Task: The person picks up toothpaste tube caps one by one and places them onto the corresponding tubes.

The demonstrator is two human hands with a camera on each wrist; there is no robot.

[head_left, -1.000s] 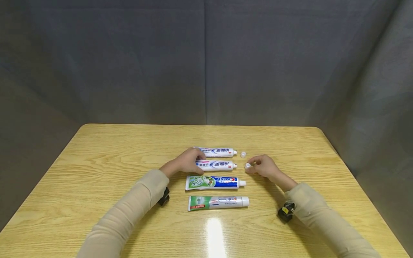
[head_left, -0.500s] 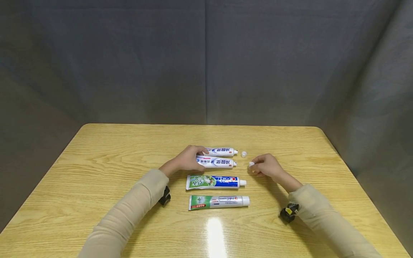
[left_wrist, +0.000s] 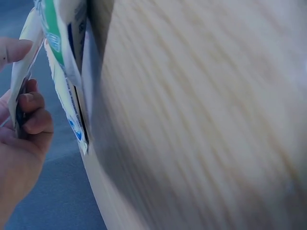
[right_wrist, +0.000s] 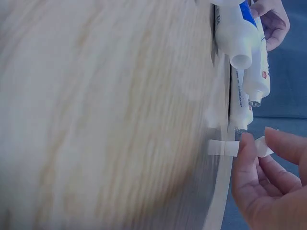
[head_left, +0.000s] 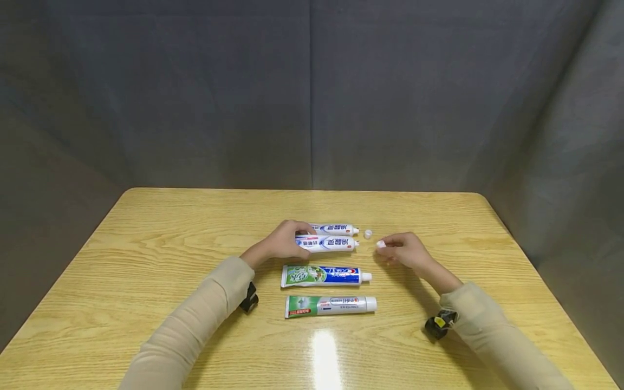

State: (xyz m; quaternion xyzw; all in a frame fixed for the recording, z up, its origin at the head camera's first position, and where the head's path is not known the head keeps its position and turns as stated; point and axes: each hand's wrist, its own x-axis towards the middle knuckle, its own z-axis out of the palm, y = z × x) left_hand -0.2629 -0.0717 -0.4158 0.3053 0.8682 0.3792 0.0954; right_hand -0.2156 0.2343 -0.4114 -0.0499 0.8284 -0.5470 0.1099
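Observation:
My left hand grips a white toothpaste tube with blue print; its bare nozzle points right. In the left wrist view, fingers and thumb close around the tube's flat end, raised off the table. Between thumb and fingertips, my right hand pinches a small white cap, a short gap to the right of the nozzle. The right wrist view shows that cap tilted in the pinch. Behind lies a matching uncapped tube, partly covered by the left hand, with a loose white cap off its nozzle.
Nearer the front lie a blue and green toothpaste tube and a green and white one, both with caps on. All rest on a wooden table with a grey curtain behind it.
The tube in my left hand has risen and shifted away, close against the far tube. My right hand has picked its cap up, drawn slightly right and turned it.

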